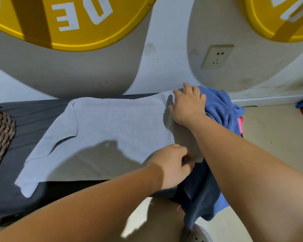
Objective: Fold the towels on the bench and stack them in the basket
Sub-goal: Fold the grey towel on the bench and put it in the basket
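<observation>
my right hand grips the grey towel at its far corner, left hand pinches the near corner. towel lies flat leftward on the bench, bare strip before the basket, blue towels bunched just right

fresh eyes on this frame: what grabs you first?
The grey towel spread flat across the dark bench, with the left hand pinching its near right corner and the right hand gripping the far one. Next, the crumpled blue towel at the bench's right end, and the yellow sign on the wall above.
</observation>
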